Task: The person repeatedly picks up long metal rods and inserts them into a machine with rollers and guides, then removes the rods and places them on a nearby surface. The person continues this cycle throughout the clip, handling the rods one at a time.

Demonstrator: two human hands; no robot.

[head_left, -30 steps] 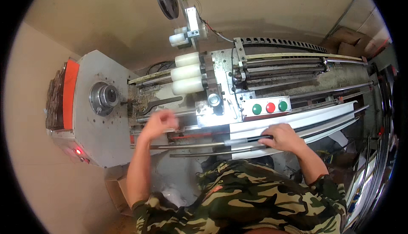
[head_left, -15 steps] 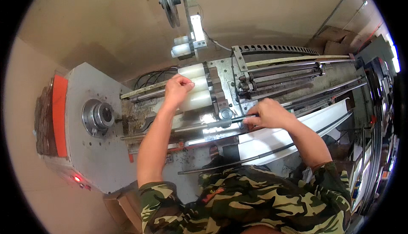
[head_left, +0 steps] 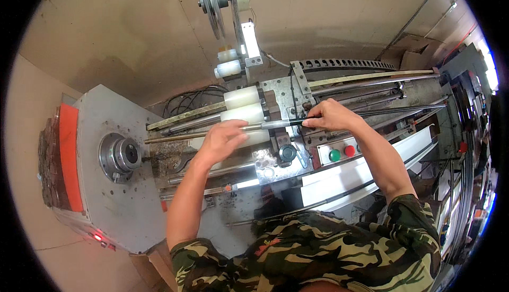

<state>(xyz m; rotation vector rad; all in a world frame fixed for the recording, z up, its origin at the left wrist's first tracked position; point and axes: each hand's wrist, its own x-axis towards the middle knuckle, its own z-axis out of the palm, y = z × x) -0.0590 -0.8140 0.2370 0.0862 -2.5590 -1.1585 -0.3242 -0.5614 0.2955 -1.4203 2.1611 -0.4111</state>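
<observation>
A long thin metal rod [head_left: 207, 134], with a thicker silver part and a dark section, lies slantwise across the white rollers [head_left: 241, 97] of the machine carriage. My right hand [head_left: 331, 116] pinches the rod at its dark section, to the right of the rollers. Over the rod's left part is my left hand [head_left: 220, 141], its fingers stretched out and the thumb apart. That hand partly hides the rod and the nearest roller. Left of it, the round metal chuck [head_left: 127, 157] on the grey machine housing [head_left: 108, 111] faces the rod's left end.
A green button and a red button [head_left: 349, 151] sit on a control box below my right forearm. A round dark knob [head_left: 287, 153] is on the carriage. Above the rollers stands an arm with a metal wheel [head_left: 212, 5]. A white trough [head_left: 339, 186] runs along the machine's near side.
My right hand has moved the rod away from me, onto the rollers. The left hand has come off the rollers and down toward the rod, its fingers spreading. The control buttons have come into sight.
</observation>
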